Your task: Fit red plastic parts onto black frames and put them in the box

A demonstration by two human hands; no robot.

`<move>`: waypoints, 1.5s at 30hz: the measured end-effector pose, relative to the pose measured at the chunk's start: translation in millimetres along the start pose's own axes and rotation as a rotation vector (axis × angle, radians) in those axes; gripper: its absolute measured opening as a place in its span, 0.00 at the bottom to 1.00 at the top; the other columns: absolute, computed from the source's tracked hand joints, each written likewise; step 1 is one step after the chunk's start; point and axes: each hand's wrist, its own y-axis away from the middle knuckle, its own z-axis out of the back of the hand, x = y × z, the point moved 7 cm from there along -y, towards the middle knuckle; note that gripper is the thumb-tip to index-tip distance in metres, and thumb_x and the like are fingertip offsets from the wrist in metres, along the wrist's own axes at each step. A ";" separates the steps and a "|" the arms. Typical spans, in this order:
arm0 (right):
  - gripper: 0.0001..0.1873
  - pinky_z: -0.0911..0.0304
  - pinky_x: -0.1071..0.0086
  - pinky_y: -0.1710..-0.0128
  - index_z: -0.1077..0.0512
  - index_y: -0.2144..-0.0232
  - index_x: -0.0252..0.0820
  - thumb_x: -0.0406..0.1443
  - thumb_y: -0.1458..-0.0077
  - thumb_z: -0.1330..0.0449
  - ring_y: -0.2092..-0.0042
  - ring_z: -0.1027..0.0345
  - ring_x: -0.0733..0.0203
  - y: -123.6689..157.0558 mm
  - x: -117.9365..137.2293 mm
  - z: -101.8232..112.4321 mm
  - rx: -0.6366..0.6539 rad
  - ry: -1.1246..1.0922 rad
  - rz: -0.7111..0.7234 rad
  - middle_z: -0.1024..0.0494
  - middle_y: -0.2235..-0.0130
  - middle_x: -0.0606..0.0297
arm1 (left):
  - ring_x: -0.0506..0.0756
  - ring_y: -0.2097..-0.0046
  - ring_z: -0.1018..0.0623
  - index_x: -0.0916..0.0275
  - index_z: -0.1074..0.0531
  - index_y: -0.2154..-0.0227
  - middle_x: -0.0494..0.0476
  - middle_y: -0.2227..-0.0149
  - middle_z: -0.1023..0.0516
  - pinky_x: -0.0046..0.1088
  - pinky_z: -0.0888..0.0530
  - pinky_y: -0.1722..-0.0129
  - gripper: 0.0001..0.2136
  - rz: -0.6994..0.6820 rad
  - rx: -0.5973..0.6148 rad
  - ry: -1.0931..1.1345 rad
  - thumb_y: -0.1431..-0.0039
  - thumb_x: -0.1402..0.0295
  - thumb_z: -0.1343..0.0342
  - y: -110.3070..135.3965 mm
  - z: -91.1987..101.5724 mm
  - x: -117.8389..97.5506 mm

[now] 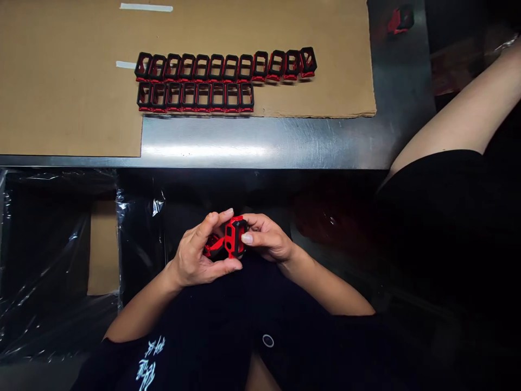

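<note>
A small red-and-black plastic frame point(230, 238) is held up in front of my body, below the table edge. My left hand point(195, 251) grips it at its top and bottom, fingertips above and thumb beneath. My right hand point(268, 239) pinches its black rim from the other side, with the thumb across the opening. A red piece point(213, 247) shows inside the curve of my left palm; I cannot tell whether it is joined to the frame.
Two rows of similar black-and-red frames point(202, 96) stand on a cardboard sheet point(325, 27) over the metal table point(260, 141). Another frame point(401, 20) lies at the far right. A co-worker's arm point(459, 108) reaches in there. Clear plastic film point(49, 244) hangs at left.
</note>
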 end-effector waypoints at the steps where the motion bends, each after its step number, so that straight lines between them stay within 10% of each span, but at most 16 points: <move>1: 0.21 0.25 0.72 0.72 0.23 0.60 0.37 0.43 0.52 0.26 0.73 0.24 0.64 -1.0 -3.1 0.4 0.014 -0.037 -0.026 0.19 0.71 0.66 | 0.61 0.52 0.15 0.48 0.55 0.27 0.71 0.37 0.27 0.36 0.18 0.54 0.52 0.024 -0.007 0.028 0.48 0.61 0.27 0.1 -0.7 0.4; 10: 0.24 0.32 0.77 0.80 0.27 0.57 0.39 0.46 0.50 0.27 0.79 0.29 0.68 -5.3 -15.7 5.6 -0.020 -0.161 -0.099 0.22 0.72 0.70 | 0.52 0.66 0.19 0.54 0.48 0.29 0.69 0.42 0.23 0.30 0.19 0.65 0.46 0.174 -0.045 -0.132 0.45 0.57 0.29 1.5 4.1 7.2; 19: 0.19 0.35 0.79 0.79 0.22 0.64 0.38 0.46 0.50 0.25 0.81 0.32 0.73 -13.5 -7.6 -3.5 -0.141 0.118 -0.109 0.23 0.75 0.71 | 0.64 0.45 0.20 0.58 0.43 0.31 0.68 0.41 0.26 0.42 0.18 0.51 0.39 0.267 0.192 -0.276 0.43 0.61 0.33 7.9 4.7 19.2; 29: 0.19 0.33 0.76 0.76 0.21 0.64 0.39 0.48 0.49 0.27 0.77 0.28 0.68 -12.7 7.8 -5.2 -0.224 0.229 -0.043 0.21 0.76 0.68 | 0.62 0.42 0.21 0.50 0.37 0.36 0.67 0.35 0.29 0.37 0.20 0.48 0.36 0.373 -0.123 0.628 0.45 0.57 0.29 34.6 5.8 54.3; 45: 0.09 0.31 0.71 0.69 0.19 0.69 0.39 0.39 0.52 0.29 0.72 0.27 0.65 -2.4 23.3 -13.2 -0.326 0.563 0.009 0.19 0.73 0.66 | 0.62 0.41 0.20 0.59 0.42 0.31 0.72 0.39 0.25 0.38 0.18 0.47 0.42 -0.065 -0.146 -0.084 0.47 0.71 0.29 24.9 12.2 18.5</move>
